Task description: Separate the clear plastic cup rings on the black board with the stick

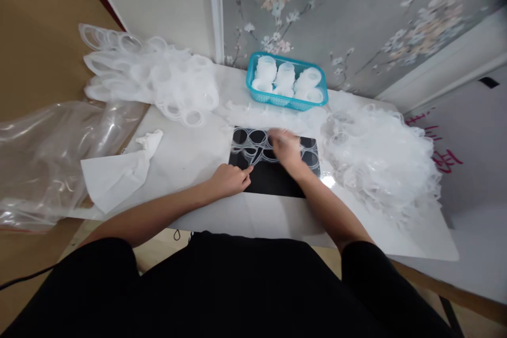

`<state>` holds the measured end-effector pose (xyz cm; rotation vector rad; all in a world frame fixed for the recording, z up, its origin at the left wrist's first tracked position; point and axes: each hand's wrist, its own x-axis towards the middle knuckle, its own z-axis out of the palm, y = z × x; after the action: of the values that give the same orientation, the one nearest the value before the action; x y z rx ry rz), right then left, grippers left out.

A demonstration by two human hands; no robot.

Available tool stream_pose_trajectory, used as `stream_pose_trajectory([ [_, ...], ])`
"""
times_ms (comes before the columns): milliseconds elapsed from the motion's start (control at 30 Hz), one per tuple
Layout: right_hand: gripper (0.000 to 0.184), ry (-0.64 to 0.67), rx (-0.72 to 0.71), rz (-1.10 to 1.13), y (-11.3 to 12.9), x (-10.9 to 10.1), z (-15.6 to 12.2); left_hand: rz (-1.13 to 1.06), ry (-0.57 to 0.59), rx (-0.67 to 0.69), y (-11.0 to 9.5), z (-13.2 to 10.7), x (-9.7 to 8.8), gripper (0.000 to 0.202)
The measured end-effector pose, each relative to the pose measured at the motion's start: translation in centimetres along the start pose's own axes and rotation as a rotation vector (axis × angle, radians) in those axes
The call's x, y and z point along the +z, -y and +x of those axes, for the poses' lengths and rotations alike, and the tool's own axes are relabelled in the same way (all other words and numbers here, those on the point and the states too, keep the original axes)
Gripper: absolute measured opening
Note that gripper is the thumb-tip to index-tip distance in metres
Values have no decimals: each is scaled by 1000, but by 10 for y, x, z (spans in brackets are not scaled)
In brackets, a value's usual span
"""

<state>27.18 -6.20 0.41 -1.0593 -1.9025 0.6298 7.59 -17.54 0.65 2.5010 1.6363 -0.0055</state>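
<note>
The black mat (273, 182) lies on the white table (190, 150), its near edge a short way in from the table's front edge. To the left of the mat, a stretch of tabletop runs out to a crumpled white sheet (119, 179), which gives the widest room for moving sideways. To its right the gap is narrow: a heaped pile of translucent rings (384, 153) comes close to that edge.

On the far half of the mat lies the translucent ring sheet (248, 149), its loops in rows. The left hand (232, 179) is at the mat's left near part, fingers mostly curled with the index reaching to the sheet's near edge — whether it pinches, I cannot tell. The right hand (287, 145) is over the mat's far half, blurred, so its grip cannot be told either.

Just beyond the mat, more white material (273, 115) lies before a teal basket (287, 103) of white bundles (285, 75). Beyond the mat to the left sits another ring pile (158, 71); farther left is clear plastic (51, 153).
</note>
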Motion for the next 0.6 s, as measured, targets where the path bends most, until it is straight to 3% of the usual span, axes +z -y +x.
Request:
stream_pose_trajectory([
  [67,14,-343,74,7,-3,-7,32,-2,-4,0,0,-2,1,44],
  [100,15,-435,94,44,-3,-7,43,-3,-7,1,1,-3,2,44],
  [133,15,-469,109,87,-2,-6,49,-6,-12,7,1,-3,2,44],
  [233,15,-355,118,232,5,3,48,-25,-22,34,3,-5,2,45],
  [300,13,-352,123,264,9,4,44,-30,-17,42,4,-5,1,45],
  [433,15,-680,74,188,23,-14,48,-24,7,45,5,-3,-2,44],
  [467,16,-704,61,182,29,-18,47,-26,12,50,6,-3,-3,44],
  [533,14,-573,43,217,45,-18,39,-30,22,74,10,-4,-3,44],
  [600,12,-294,55,287,59,-7,22,-26,13,105,14,-6,-2,43],
])
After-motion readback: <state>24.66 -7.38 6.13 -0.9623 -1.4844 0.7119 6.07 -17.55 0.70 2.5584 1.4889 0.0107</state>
